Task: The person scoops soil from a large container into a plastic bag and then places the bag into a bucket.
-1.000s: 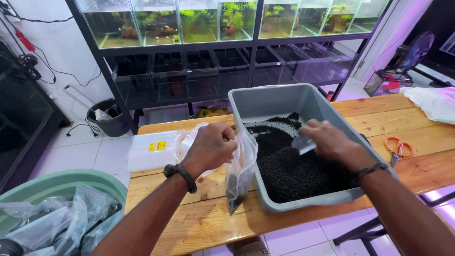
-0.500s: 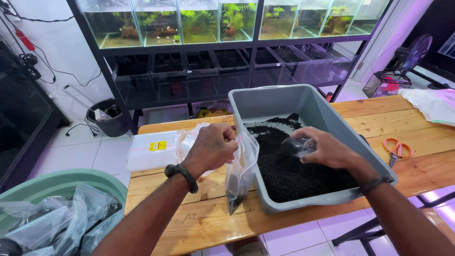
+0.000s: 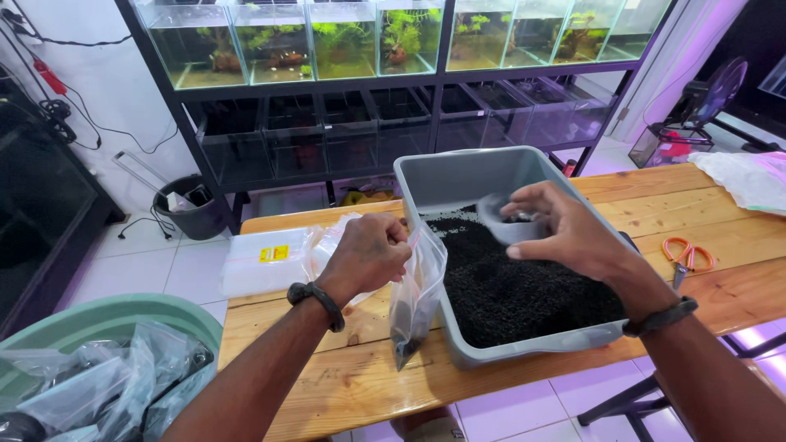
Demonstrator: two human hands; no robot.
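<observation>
My left hand (image 3: pixel 366 254) grips the top edge of a clear plastic bag (image 3: pixel 416 299) that hangs beside the left wall of a grey plastic tub (image 3: pixel 458 176). A little black gravel lies in the bag's bottom corner. The tub holds a heap of black gravel (image 3: pixel 516 286). My right hand (image 3: pixel 565 233) is raised above the gravel and holds a small grey scoop (image 3: pixel 501 219), with its mouth turned towards the bag.
A wooden table (image 3: pixel 344 385) carries the tub, a stack of clear bags (image 3: pixel 266 260) and orange scissors (image 3: pixel 686 255). A green basin (image 3: pixel 123 319) with filled bags sits at lower left. Shelves of aquariums (image 3: pixel 344 41) stand behind.
My right hand has lifted the scoop out of the gravel and carried it up and left towards the bag. The left hand has kept the bag in place.
</observation>
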